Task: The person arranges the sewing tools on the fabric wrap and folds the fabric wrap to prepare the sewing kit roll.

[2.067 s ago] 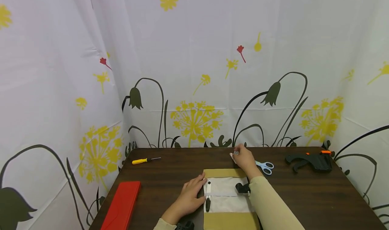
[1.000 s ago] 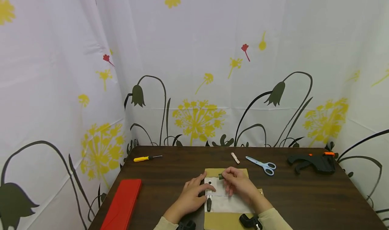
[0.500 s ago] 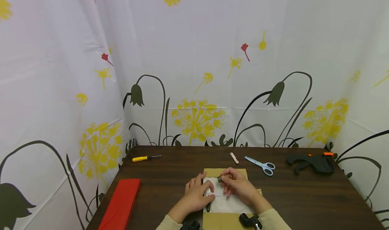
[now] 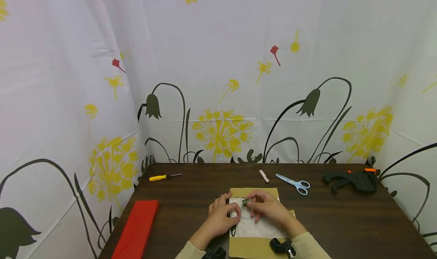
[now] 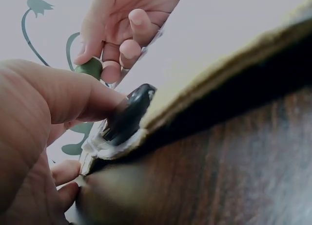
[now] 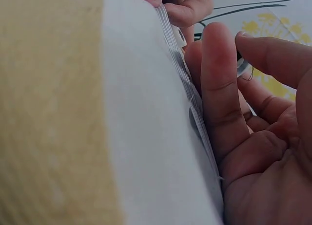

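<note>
My right hand (image 4: 268, 209) pinches a small dark green thread spool (image 4: 245, 202) between thumb and fingertips, over the upper part of a tan-edged fabric organizer (image 4: 254, 247). In the right wrist view, a loose thread trails from the spool (image 6: 243, 65). My left hand (image 4: 218, 217) lies at the organizer's left edge, pinching the ribbed elastic band (image 6: 178, 59) that crosses its white cloth (image 4: 259, 228). Right under the left thumb is the black end of a slim tool (image 5: 130, 115) lying on the cloth; its white part is hidden by the hand.
A red case (image 4: 136, 228) lies to the left, with a yellow-handled screwdriver (image 4: 160, 178) beyond it. Behind the organizer are a pale clothespin (image 4: 264, 176) and light blue scissors (image 4: 295, 183). A black clamp with orange parts (image 4: 355, 182) sits at the right.
My right hand has come back from beside the clothespin to above the organizer with the spool. My left hand has gone from resting flat at the edge to pinching the band.
</note>
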Action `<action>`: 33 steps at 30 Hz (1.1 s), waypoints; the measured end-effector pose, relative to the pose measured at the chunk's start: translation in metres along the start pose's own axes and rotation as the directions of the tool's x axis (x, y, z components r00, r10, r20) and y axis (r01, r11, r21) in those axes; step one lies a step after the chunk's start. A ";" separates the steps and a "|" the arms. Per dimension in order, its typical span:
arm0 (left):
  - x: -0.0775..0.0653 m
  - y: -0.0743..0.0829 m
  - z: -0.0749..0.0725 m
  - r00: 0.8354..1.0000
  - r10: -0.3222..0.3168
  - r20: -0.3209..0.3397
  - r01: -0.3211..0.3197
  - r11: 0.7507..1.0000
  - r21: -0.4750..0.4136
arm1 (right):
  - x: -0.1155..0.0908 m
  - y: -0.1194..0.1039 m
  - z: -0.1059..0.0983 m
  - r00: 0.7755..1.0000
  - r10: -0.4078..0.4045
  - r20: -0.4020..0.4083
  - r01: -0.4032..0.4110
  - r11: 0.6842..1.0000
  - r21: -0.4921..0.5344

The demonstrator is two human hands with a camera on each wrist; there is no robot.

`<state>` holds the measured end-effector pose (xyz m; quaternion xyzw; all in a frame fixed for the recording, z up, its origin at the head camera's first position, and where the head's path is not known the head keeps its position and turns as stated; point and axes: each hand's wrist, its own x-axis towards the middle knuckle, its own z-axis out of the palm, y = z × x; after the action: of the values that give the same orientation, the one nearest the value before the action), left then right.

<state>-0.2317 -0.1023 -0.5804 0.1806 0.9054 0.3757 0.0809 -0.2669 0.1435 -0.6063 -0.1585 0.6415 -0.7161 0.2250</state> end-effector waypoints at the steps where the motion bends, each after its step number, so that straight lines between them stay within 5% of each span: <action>1: 0.000 -0.001 -0.001 1.000 0.002 0.005 -0.002 1.000 -0.004 | 0.001 -0.001 0.000 1.000 0.003 0.000 -0.003 1.000 -0.005; 10: -0.004 -0.009 0.003 0.999 0.030 0.014 -0.030 0.999 -0.017 | -0.001 0.003 0.004 1.000 0.022 -0.002 -0.022 0.998 -0.050; 18: 0.001 -0.014 0.002 0.994 0.102 -0.038 -0.105 0.992 -0.072 | 0.000 -0.003 0.004 0.997 0.018 -0.076 -0.036 0.968 -0.249; 33: 0.002 -0.007 -0.001 0.999 0.038 -0.036 -0.041 0.995 -0.087 | 0.001 -0.006 0.001 0.998 -0.055 0.015 0.056 0.899 -0.434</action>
<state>-0.2359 -0.1068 -0.5849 0.1880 0.8855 0.4198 0.0656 -0.2682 0.1429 -0.6002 -0.2238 0.7799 -0.5610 0.1641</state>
